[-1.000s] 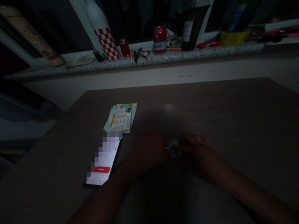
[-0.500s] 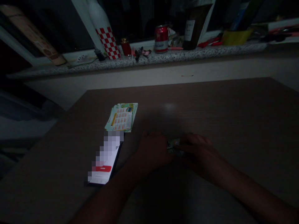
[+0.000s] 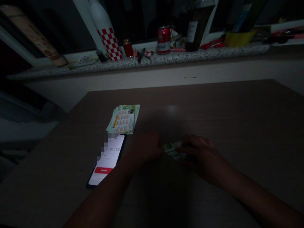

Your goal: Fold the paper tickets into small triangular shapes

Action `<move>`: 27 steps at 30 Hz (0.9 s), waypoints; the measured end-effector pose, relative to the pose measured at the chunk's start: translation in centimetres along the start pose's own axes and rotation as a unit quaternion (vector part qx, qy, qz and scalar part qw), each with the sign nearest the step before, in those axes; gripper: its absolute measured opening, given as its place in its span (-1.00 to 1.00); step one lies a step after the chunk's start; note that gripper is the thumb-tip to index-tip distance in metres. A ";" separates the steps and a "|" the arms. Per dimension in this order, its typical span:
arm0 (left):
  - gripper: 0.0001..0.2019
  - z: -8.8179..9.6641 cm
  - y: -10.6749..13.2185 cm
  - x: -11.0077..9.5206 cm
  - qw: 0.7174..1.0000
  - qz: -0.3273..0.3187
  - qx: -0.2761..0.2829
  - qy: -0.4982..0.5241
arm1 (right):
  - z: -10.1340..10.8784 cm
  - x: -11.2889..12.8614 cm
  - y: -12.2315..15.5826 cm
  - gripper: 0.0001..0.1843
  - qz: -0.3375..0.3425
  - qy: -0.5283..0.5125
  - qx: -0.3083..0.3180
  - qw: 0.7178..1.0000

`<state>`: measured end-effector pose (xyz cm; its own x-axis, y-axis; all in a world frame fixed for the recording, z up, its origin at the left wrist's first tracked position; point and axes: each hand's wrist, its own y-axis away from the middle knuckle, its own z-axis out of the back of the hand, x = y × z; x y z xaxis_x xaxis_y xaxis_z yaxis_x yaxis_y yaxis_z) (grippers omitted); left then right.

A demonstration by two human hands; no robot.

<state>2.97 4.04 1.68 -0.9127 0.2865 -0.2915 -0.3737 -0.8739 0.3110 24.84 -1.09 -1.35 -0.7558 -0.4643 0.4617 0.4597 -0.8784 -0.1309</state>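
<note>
A small green-and-white printed paper (image 3: 174, 149) lies on the dark wooden table between my hands. My right hand (image 3: 203, 153) grips its right side, fingers bent over it and hiding that end. Just past the paper's left edge is my left hand (image 3: 146, 147), curled low over the table. It is dark and smeared by motion, so its fingers and anything in them cannot be made out. Further left, a fanned stack of similar printed papers (image 3: 123, 119) shows orange blocks on a pale green ground.
A phone (image 3: 110, 158) with a lit timer screen lies left of my left forearm, below the stack. Behind the table (image 3: 225, 110), a granite sill (image 3: 142, 61) holds a red can (image 3: 163, 40), a checkered bottle (image 3: 110, 42), a dark pouch (image 3: 193, 31) and a yellow container (image 3: 239, 38).
My left hand has moved left, away from the paper, uncovering more of its left part. My right hand stays almost in place. More of the phone's screen shows.
</note>
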 end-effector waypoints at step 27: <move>-0.92 -1.1 2.5 -2.3 0.925 -0.311 -0.205 0.070 | 1.6 -0.5 -0.2 -0.81 0.211 -0.116 -0.150 0.959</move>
<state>4.31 0.80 2.07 -0.5011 0.7555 -0.4220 -0.6993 -0.6408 -0.3169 25.86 -0.52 -0.16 -0.3921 -0.7782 0.4906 0.5205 -0.6274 -0.5792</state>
